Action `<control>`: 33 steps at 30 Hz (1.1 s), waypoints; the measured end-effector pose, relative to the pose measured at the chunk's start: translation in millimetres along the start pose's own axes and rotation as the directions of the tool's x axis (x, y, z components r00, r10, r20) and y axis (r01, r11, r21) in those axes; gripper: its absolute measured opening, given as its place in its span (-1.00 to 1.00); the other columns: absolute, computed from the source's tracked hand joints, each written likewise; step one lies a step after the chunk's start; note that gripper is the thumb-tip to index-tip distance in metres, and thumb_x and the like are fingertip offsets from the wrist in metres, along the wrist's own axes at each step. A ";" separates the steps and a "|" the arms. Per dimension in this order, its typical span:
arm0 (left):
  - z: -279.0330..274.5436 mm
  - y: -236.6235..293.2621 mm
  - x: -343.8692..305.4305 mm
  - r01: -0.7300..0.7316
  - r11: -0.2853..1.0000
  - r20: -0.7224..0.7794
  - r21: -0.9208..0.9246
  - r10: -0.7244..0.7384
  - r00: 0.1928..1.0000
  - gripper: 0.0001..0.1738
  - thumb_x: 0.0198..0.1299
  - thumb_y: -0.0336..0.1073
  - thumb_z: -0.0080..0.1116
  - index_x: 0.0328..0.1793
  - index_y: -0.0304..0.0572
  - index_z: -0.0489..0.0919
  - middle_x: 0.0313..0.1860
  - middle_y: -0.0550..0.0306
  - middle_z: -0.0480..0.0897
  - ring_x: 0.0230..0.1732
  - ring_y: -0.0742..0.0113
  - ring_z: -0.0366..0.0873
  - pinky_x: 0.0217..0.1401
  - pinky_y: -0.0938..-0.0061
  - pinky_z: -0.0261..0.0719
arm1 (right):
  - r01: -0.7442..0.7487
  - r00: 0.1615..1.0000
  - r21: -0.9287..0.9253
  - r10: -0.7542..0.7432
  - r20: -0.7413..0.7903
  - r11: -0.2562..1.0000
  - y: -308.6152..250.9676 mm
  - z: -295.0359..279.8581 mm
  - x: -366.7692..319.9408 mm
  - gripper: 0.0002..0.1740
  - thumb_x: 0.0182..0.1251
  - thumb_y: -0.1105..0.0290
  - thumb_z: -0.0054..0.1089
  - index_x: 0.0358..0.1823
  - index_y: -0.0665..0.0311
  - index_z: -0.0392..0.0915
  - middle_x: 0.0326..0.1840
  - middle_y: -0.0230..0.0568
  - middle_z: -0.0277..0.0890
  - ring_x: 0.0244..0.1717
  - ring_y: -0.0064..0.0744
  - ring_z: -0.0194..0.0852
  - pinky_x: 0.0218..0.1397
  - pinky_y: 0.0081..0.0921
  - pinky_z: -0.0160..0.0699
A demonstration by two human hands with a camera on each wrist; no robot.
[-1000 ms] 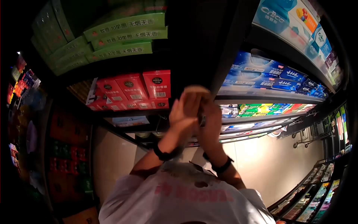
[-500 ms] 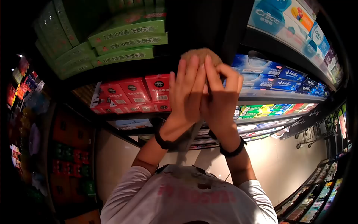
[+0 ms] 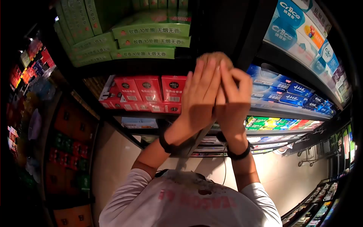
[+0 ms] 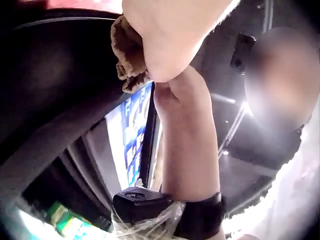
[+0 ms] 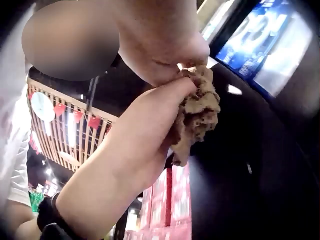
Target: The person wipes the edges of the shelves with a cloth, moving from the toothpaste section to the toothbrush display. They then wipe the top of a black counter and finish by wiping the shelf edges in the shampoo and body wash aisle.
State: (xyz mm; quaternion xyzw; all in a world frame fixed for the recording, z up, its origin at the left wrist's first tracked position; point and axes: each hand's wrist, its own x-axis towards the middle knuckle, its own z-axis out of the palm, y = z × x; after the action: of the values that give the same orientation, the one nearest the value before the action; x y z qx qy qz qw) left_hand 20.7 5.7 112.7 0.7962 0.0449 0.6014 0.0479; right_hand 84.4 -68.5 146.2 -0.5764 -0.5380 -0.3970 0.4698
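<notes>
A crumpled brown cloth [image 5: 197, 107] is bunched under both hands, against the dark upright between two shelf sections; its fuzzy edge shows past the fingertips in the head view. My left hand [image 3: 202, 92] holds it with long fingers laid over it and the thumb at its near side. Beside it, my right hand [image 3: 235, 98] holds the same cloth, index finger stretched forward and the outer fingers bent. The hands overlap at the thumbs. In the left wrist view a ragged fold of the cloth [image 4: 129, 52] sticks out beside the hand. Much of it is hidden.
Green mosquito coil boxes [image 3: 151, 31] stand stacked at upper left, above red boxes [image 3: 148, 89]. Blue toothpaste boxes [image 3: 295, 89] fill the right shelf, with white-and-blue boxes [image 3: 287, 34] higher up. A shopping cart [image 3: 312, 153] stands on the floor at right.
Both hands have gone from a blurred grouping lower down to lying side by side over the cloth, further forward. Over the last half second they have shifted slightly right in view.
</notes>
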 end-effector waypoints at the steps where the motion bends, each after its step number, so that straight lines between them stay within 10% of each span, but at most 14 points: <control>1: -2.5 3.0 14.7 -0.014 1.000 -0.048 0.021 0.015 0.999 -0.36 0.05 -0.37 0.11 0.33 -0.32 0.31 0.41 -0.10 0.22 0.42 -0.12 0.13 0.36 0.03 0.15 | -0.030 0.999 0.028 0.031 -0.031 0.999 -1.7 0.9 7.1 -0.54 0.06 0.65 0.07 0.07 0.32 0.52 -0.16 -0.08 0.39 -0.17 -0.15 0.37 -0.05 -0.42 0.38; 9: 31.0 -4.6 -74.2 -0.058 0.972 0.125 0.229 0.030 0.992 -0.60 0.22 -0.27 -0.04 0.19 -0.17 0.45 0.23 0.04 0.42 0.27 0.07 0.33 0.29 0.34 0.34 | -0.252 0.961 -0.017 0.252 0.117 0.968 2.3 8.0 -88.0 -0.50 -0.02 0.56 0.16 0.07 0.36 0.47 -0.08 -0.07 0.32 -0.06 -0.11 0.32 0.03 -0.31 0.33; 12: 39.8 -3.5 -109.4 0.186 0.978 0.299 0.096 -0.207 0.931 -0.65 0.40 -0.17 -0.32 0.16 -0.18 0.32 0.08 0.09 0.40 0.20 0.28 0.31 0.25 0.47 0.30 | -0.232 0.966 -0.026 0.234 0.114 0.972 2.2 7.9 -108.0 -0.50 -0.01 0.54 0.14 0.07 0.38 0.47 -0.08 -0.06 0.32 -0.08 -0.12 0.33 -0.01 -0.33 0.36; 16: 18.5 7.9 -20.2 -0.182 0.978 -0.063 0.107 0.189 0.980 -0.48 0.21 -0.37 0.03 0.29 -0.41 0.30 0.30 -0.26 0.32 0.29 -0.29 0.26 0.35 0.06 0.26 | -0.161 0.986 0.098 0.156 0.063 0.982 8.9 -5.5 -55.0 -0.47 0.01 0.59 0.11 0.13 0.33 0.46 -0.09 -0.09 0.36 -0.12 -0.13 0.36 -0.04 -0.36 0.38; 18: 13.4 3.1 6.4 -0.127 0.984 -0.093 -0.127 0.116 0.989 -0.47 0.15 -0.42 0.05 0.27 -0.46 0.33 0.32 -0.33 0.28 0.34 -0.38 0.17 0.37 0.03 0.20 | -0.066 0.997 0.024 0.067 -0.030 0.998 6.1 -11.7 -13.3 -0.54 0.07 0.65 0.06 0.09 0.36 0.49 -0.16 -0.06 0.38 -0.18 -0.16 0.37 -0.09 -0.39 0.40; 33: 34.3 64.4 84.0 -0.328 0.919 0.032 -0.218 0.342 0.939 -0.53 -0.06 -0.50 0.07 0.08 -0.42 0.49 0.26 0.00 0.40 0.32 0.03 0.31 0.24 0.27 0.39 | -0.361 0.883 -0.008 0.339 -0.325 0.932 37.6 -67.3 16.6 -0.51 -0.02 0.51 0.29 0.04 0.36 0.53 -0.25 -0.21 0.34 -0.25 -0.33 0.34 -0.11 -0.50 0.39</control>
State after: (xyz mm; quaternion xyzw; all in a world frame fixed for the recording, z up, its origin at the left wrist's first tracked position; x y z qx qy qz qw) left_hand 77.6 -48.1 191.8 0.8031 -0.1572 0.5740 0.0292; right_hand 126.8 -128.8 174.3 -0.6080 -0.3284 -0.4112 0.5944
